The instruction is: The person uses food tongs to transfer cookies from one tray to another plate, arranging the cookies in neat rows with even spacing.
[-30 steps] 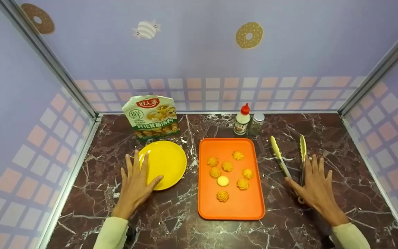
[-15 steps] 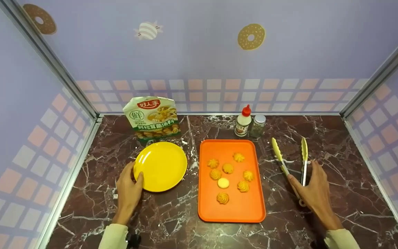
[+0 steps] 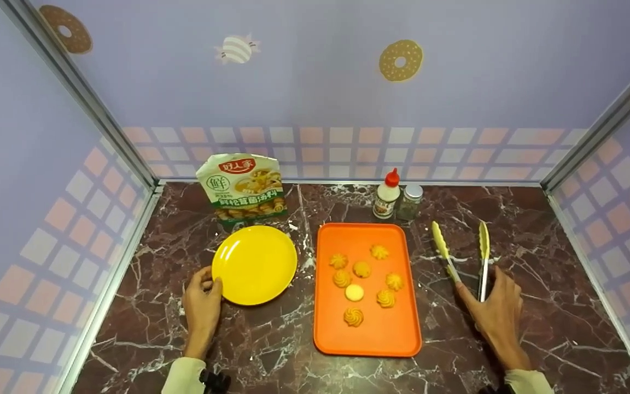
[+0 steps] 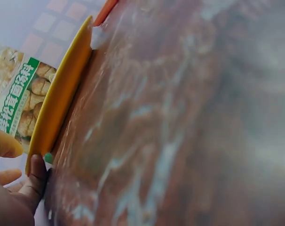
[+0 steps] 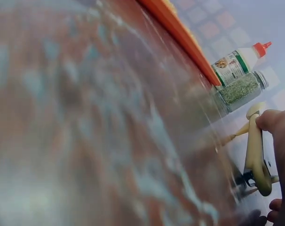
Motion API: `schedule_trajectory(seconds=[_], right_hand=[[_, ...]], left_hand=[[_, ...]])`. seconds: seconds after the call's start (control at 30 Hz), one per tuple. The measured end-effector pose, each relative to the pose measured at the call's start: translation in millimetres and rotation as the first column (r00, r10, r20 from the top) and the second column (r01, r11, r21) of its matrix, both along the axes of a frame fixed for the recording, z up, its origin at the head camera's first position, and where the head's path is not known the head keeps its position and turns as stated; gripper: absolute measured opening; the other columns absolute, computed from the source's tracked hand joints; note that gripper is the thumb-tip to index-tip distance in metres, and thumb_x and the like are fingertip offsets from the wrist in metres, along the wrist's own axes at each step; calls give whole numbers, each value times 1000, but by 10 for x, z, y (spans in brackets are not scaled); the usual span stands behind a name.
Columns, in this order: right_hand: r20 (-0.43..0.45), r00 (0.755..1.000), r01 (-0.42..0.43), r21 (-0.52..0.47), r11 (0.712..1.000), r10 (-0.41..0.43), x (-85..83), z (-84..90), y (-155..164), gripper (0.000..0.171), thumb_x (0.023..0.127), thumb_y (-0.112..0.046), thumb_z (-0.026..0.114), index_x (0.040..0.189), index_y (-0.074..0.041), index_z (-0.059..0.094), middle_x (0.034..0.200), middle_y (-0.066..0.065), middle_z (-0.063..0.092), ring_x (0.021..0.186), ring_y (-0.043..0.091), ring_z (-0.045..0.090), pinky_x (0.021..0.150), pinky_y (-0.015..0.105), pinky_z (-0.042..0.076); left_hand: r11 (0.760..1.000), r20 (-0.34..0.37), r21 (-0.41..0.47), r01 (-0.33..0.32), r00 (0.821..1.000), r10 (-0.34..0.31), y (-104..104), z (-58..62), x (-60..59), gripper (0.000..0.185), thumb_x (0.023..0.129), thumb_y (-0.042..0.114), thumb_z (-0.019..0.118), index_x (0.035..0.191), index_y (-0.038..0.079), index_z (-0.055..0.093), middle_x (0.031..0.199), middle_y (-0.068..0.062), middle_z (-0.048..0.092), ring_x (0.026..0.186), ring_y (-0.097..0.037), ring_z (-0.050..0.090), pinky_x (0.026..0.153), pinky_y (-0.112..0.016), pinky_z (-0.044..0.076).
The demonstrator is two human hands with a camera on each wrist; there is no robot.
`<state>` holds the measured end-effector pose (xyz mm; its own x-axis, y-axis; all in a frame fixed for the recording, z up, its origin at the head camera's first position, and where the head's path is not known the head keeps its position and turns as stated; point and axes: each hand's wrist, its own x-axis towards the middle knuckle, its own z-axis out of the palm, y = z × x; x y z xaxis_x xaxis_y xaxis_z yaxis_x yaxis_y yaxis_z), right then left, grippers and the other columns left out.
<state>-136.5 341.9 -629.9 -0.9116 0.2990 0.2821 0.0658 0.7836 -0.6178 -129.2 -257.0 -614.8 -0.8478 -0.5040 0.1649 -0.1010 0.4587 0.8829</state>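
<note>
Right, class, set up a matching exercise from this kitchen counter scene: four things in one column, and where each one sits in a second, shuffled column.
Things:
1. yellow plate
2. tongs
3. cookies
4. soup mix bag

Places:
A. on the orange tray
B. standing by the back wall, behind the plate
C. rim held by the left hand
D. under the right hand

Pairs: 1-C, 2-D, 3-A, 4-B
</note>
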Motion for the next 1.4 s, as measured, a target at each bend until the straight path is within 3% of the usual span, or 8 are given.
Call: schedule_trajectory(seconds=[0.1, 0.2, 0.47, 0.77, 0.97, 1.13, 1.2, 1.4], right_hand=[[-14, 1000, 22, 25, 999, -21, 39, -40, -23, 99, 87, -39, 89, 157, 15, 44, 140, 40, 53, 132, 58, 44, 109, 73, 36], [-30, 999, 37, 47, 998, -35, 54, -72, -53, 98, 86, -40, 90, 154, 16, 46, 134, 40, 55, 129, 57, 44, 105, 73, 36], [-62, 996, 61, 67, 996, -57, 34, -82, -98, 91, 84, -43, 90, 148, 12, 54, 129, 38, 56, 126, 57, 45, 103, 74, 37], [-35, 996, 83, 106, 991, -80, -14, -45, -155, 93, 85, -51, 90, 140, 15, 56, 118, 36, 57, 114, 53, 47, 94, 70, 42], [-40, 993, 115, 126, 985, -110, -38, 18, -200, 87, 84, -52, 91, 123, 19, 60, 104, 34, 57, 101, 52, 50, 81, 65, 45], [-23, 993, 121, 108, 987, -120, -26, 77, -228, 74, 88, -46, 90, 108, 18, 61, 100, 36, 57, 99, 55, 52, 80, 67, 44], [-1, 993, 121, 84, 989, -122, -9, 100, -238, 71, 89, -44, 89, 110, 19, 61, 104, 38, 59, 102, 55, 52, 82, 69, 46], [53, 992, 112, 4, 994, -112, 29, 181, -287, 74, 93, -41, 89, 134, 14, 62, 123, 37, 62, 115, 55, 55, 91, 73, 48]], left_hand=[[1000, -17, 6, -5, 1000, 5, -3, -43, -33, 32, 104, 1, 67, 135, -7, 72, 112, -24, 75, 77, -13, 66, 56, -12, 49], [999, -32, 17, -28, 999, 29, -7, -83, -54, 30, 104, 1, 67, 132, -6, 74, 105, -21, 75, 73, -7, 59, 56, -11, 46], [1000, -74, 15, -26, 997, 27, -6, -127, -51, 30, 105, -1, 64, 132, -4, 76, 103, -19, 76, 81, -10, 61, 69, -9, 47], [1000, -53, 16, -26, 998, 27, -34, -114, -33, 36, 105, 1, 66, 139, -7, 72, 96, -20, 76, 66, -4, 56, 54, -13, 41], [1000, -54, 21, -4, 999, 5, -32, -121, -67, 37, 104, 0, 67, 140, -6, 72, 93, -18, 74, 66, -6, 54, 57, -12, 42], [1000, -47, 17, 9, 999, -8, -17, -136, -99, 37, 104, 1, 66, 140, -6, 72, 92, -16, 72, 68, -7, 54, 59, -12, 42], [1000, -46, 13, 9, 999, -8, -18, -144, -99, 37, 104, 1, 66, 140, -6, 72, 90, -15, 71, 68, -8, 53, 59, -12, 42], [1000, -64, 3, 4, 998, -3, -53, -166, -70, 38, 103, -1, 66, 140, -5, 73, 87, -12, 69, 67, -8, 52, 59, -12, 41]])
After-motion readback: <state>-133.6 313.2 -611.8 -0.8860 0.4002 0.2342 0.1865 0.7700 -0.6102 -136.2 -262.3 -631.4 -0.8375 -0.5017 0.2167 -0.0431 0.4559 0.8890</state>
